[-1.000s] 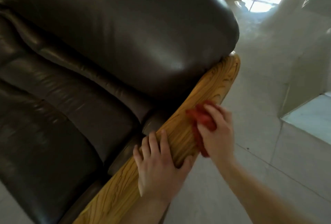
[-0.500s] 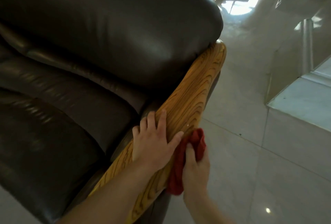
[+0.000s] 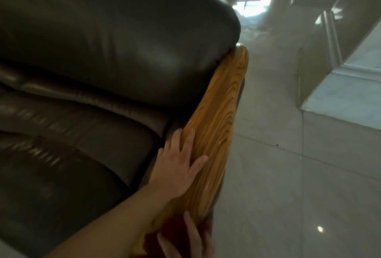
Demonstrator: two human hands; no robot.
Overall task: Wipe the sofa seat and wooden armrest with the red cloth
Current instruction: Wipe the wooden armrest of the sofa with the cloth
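Note:
The wooden armrest (image 3: pixel 218 113) runs from lower middle up to the right beside the dark leather sofa seat (image 3: pixel 61 175) and its bulging back cushion (image 3: pixel 113 37). My left hand (image 3: pixel 177 167) lies flat on the armrest, fingers spread, holding nothing. My right hand (image 3: pixel 189 241) is at the bottom edge, pressing the red cloth (image 3: pixel 171 235) onto the armrest's near end. Most of the cloth is hidden under the fingers and my left forearm.
A glossy pale tiled floor (image 3: pixel 288 185) lies to the right of the sofa. A raised marble step with a white edge (image 3: pixel 340 101) stands at the right. Bright window light reflects off the floor at the top.
My right hand has slid the red cloth down the armrest toward me, from beside the left hand to the near end. The left hand stays on the armrest.

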